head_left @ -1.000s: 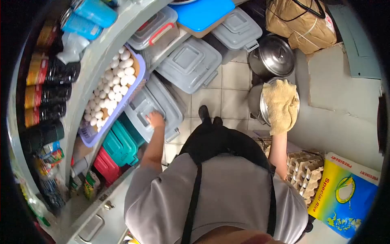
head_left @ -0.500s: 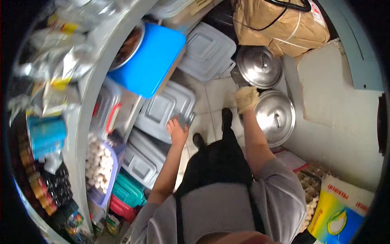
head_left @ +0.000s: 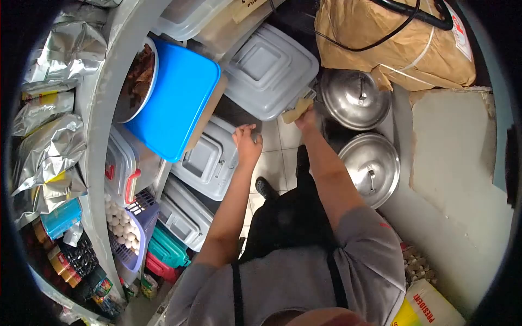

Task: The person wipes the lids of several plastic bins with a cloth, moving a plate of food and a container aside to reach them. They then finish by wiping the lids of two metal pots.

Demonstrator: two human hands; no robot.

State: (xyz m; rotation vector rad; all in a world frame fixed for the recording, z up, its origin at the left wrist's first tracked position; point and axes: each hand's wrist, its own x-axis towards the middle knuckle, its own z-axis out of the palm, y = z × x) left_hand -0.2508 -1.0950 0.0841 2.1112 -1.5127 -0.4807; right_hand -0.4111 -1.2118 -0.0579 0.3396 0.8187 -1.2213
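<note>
My right hand [head_left: 306, 118] grips a folded beige cloth [head_left: 295, 112] at the near corner of a grey lidded storage bin [head_left: 272, 68], right by its latch. My left hand [head_left: 248, 143] holds nothing. Its fingers are slightly bent and apart, just beside the edge of a second grey lidded bin [head_left: 204, 157] under the shelf. Right of my right arm, two round steel pot lids [head_left: 356, 100] with handles cover large pots on the floor.
Along the left, a shelf holds foil packs [head_left: 68, 54], a blue-lidded box [head_left: 176, 98] and a pot of dark brown pieces [head_left: 138, 81]. Eggs fill a purple basket [head_left: 142, 233]. A large brown paper-wrapped bundle [head_left: 380, 41] lies at the back right, with a wall [head_left: 451, 157] alongside.
My right hand has moved with the cloth from beside the pot lids, left and away from me, to the far grey bin. My left hand has shifted slightly forward and right, off the nearer bin's lid.
</note>
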